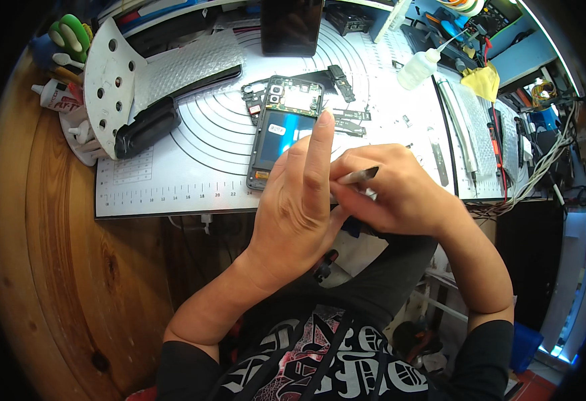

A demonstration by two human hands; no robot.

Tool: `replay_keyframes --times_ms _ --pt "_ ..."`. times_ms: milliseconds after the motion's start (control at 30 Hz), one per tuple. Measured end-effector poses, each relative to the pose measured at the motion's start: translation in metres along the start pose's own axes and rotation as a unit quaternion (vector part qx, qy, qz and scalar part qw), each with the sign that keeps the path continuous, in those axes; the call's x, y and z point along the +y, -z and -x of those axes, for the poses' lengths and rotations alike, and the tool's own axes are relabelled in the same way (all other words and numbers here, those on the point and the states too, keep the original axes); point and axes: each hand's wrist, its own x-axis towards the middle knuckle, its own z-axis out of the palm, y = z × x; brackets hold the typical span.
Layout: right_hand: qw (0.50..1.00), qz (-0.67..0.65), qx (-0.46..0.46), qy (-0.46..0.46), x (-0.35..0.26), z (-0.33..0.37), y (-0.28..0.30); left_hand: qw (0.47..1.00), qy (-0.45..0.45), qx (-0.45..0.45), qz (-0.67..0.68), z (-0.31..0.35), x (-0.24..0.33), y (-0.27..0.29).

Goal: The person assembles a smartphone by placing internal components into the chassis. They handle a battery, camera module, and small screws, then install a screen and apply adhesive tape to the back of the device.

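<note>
My left hand [289,207] is raised in front of the table's near edge, its index finger pointing up and the other fingers curled. What those curled fingers hold, if anything, is hidden. Close against it, my right hand [403,190] grips a slim tool with a pale shaft and a dark slanted tip [358,176]. Behind my hands lies an opened phone [273,144], with its camera lenses, circuit board and dark battery area exposed. Part of its right side is covered by my left hand. Loose dark phone parts [341,83] and flat strips [352,123] lie beside it.
A dark phone or screen [291,27] is at the back. To the left, bubble wrap [186,67] lies by a white holed panel [109,83] and a black case-like piece [147,128]. A dropper bottle [418,69], yellow cloth [481,81] and bundled cables [540,175] occupy the right.
</note>
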Motion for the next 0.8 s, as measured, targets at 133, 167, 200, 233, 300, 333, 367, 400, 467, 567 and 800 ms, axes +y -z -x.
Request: replay_keyframes --times_ms 133,167,200,233,300,333,367,400,467,567,800 --pt "0.999 -0.002 0.026 -0.018 0.0 0.002 -0.002 1.0 0.008 -0.005 0.004 0.001 0.0 0.0" --pt "0.998 0.011 0.049 -0.023 0.002 0.004 -0.001 1.0 0.012 -0.01 0.007 0.002 0.0 0.0" --pt "0.997 0.023 0.072 -0.027 0.004 0.006 0.0 1.0 0.009 -0.011 -0.015 0.001 0.001 0.0" --pt "0.996 0.031 0.069 -0.039 0.006 0.007 0.001 0.999 0.004 -0.014 -0.037 -0.001 0.003 0.001" --pt "0.999 0.028 0.036 -0.02 0.004 0.007 0.005 0.998 -0.002 -0.013 -0.055 -0.001 0.002 0.0" --pt "0.999 0.025 0.019 -0.01 0.003 0.006 0.006 0.999 -0.003 -0.008 -0.052 0.0 0.0 -0.001" --pt "1.0 0.005 0.002 -0.016 0.001 0.009 0.007 0.999 -0.004 -0.004 -0.05 0.0 -0.001 -0.001" --pt "1.0 0.006 -0.007 -0.022 -0.002 0.012 0.008 1.0 0.006 -0.011 -0.029 0.002 0.0 -0.001" --pt "0.999 0.011 -0.022 -0.031 -0.006 0.015 0.011 0.999 0.023 -0.024 0.01 0.003 0.003 0.0" --pt "0.999 0.031 0.013 -0.016 0.001 0.007 0.005 0.999 0.017 -0.027 -0.005 0.001 0.003 0.001" --pt "1.0 0.023 -0.017 -0.011 0.0 0.007 0.009 1.0 0.004 -0.024 -0.014 0.0 0.003 0.0"
